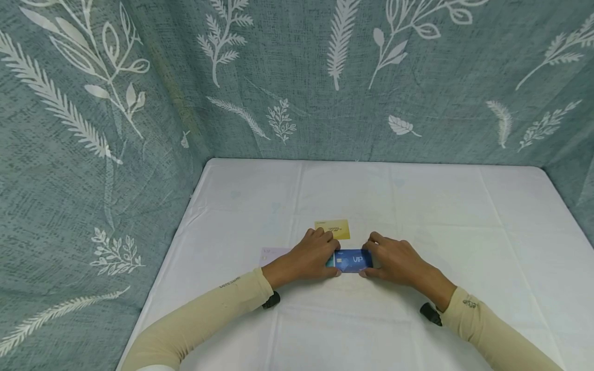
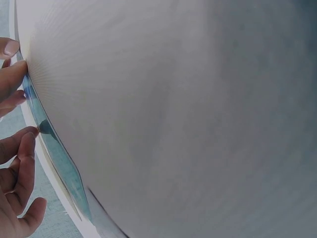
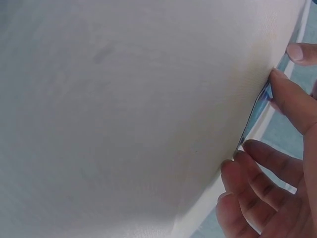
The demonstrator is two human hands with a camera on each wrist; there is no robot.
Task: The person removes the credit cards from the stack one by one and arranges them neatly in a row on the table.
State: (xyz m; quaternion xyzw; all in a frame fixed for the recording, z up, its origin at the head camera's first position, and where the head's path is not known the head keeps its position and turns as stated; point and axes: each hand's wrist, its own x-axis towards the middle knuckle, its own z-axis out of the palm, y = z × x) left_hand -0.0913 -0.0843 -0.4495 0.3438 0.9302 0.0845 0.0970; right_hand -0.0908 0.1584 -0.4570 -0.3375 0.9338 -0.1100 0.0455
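Note:
A blue card lettered VIP (image 1: 352, 261) lies on the white-covered table between both hands. My left hand (image 1: 312, 256) pinches its left end, thumb on the near edge and fingers on the far edge. My right hand (image 1: 394, 259) pinches the right end in the same way. Against the blue card's left side shows a strip of a teal card (image 1: 330, 260), mostly hidden under the left hand; whether the two overlap I cannot tell. The left wrist view shows the teal card (image 2: 64, 166) edge-on beside the left fingers (image 2: 26, 158).
A gold card (image 1: 337, 228) lies just beyond the left hand, partly covered by its knuckles. A pale lilac card (image 1: 273, 253) sits to the left, partly behind the left wrist. Patterned blue-green curtains (image 1: 306, 123) hang behind and beside the table (image 1: 441, 206).

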